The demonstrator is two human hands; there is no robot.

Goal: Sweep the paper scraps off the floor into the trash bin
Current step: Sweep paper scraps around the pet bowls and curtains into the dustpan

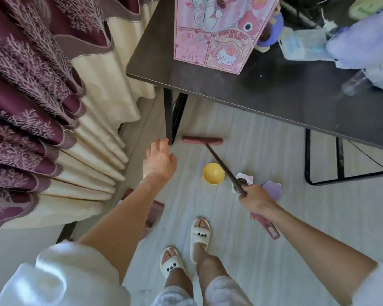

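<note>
My right hand (255, 200) grips the dark handle of a broom (221, 164). Its pink head (202, 140) rests on the pale floor near the desk leg, and the pink handle end sticks out behind my wrist. My left hand (158, 160) is held out over the floor with relaxed fingers, holding nothing. A pink dustpan (154, 214) lies on the floor, mostly hidden under my left forearm. No paper scraps or trash bin show clearly.
A yellow bowl (213, 173), a small white dish with dark bits (244, 181) and a purple dish (273, 189) sit on the floor. A dark desk (263, 91) with metal legs stands ahead. Curtains (42, 107) hang at the left. My slippered feet (186, 246) are below.
</note>
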